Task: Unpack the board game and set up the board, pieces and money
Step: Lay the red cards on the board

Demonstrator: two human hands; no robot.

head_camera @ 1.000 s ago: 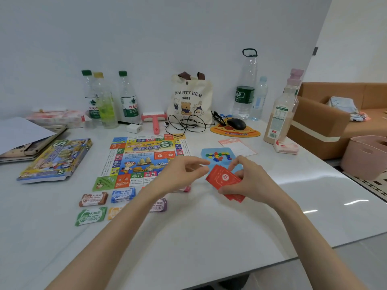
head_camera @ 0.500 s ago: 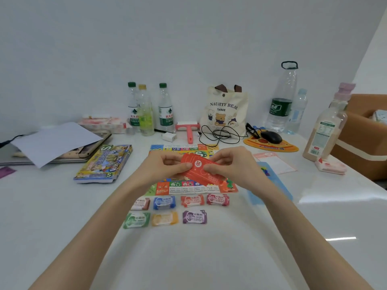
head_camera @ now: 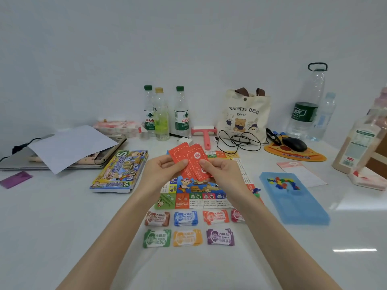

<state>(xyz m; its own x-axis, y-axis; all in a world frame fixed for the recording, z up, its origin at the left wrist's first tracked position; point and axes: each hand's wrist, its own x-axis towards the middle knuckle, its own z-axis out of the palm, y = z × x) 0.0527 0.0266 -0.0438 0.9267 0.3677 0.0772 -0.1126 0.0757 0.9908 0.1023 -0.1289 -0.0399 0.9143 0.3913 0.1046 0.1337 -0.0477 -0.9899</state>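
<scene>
Above the colourful game board [head_camera: 193, 197] both hands hold a fanned stack of red cards [head_camera: 191, 162]. My left hand [head_camera: 161, 171] pinches the left cards; my right hand [head_camera: 222, 172] grips the right part of the stack. Several small piles of paper money [head_camera: 185, 227] lie in two rows on the table in front of the board. The game box [head_camera: 120, 170] lies to the left of the board. A blue plastic tray [head_camera: 293, 197] with small coloured pieces lies to the right. My forearms hide parts of the board.
Three bottles [head_camera: 163, 114], a tote bag [head_camera: 244, 116], a pink roller [head_camera: 205, 133], cables, a mouse [head_camera: 294, 144] on an orange pad and large bottles [head_camera: 307, 105] line the wall. A laptop under paper [head_camera: 69, 146] lies at left. A soap bottle [head_camera: 360, 141] stands at right.
The view has swung left and centred on the board. Both hands brought the red cards from the right to above the board, raised them and spread them into a fan.
</scene>
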